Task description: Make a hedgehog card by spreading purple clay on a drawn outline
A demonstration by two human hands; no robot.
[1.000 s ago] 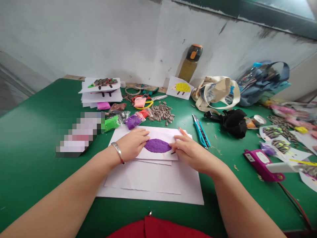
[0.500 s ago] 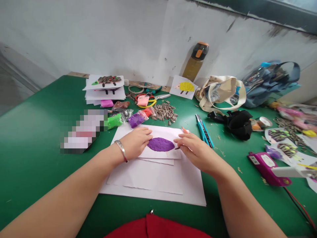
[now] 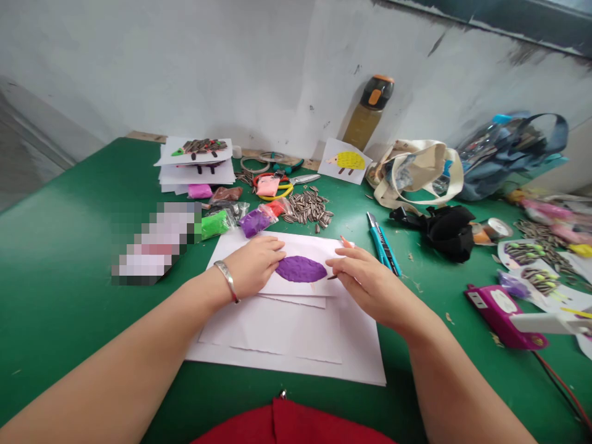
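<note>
A flat purple clay oval (image 3: 301,269) lies on a white paper (image 3: 296,290), on top of several larger sheets. My left hand (image 3: 254,265) rests on the paper with its fingertips at the oval's left end; its fingers lie flat and it holds nothing. At the oval's right end, my right hand (image 3: 363,274) has its fingers bent around a thin orange-tipped tool (image 3: 346,242), whose dark tip (image 3: 332,277) points at the clay's edge. Much of the tool is hidden by the hand.
Behind the paper are bagged clays (image 3: 252,221), sunflower seeds (image 3: 309,208) and scissors (image 3: 296,180). A blue cutter (image 3: 383,246) lies to the right, near a black strap (image 3: 448,234). A bottle (image 3: 367,114) leans on the wall. Seed pictures (image 3: 198,150) are stacked back left.
</note>
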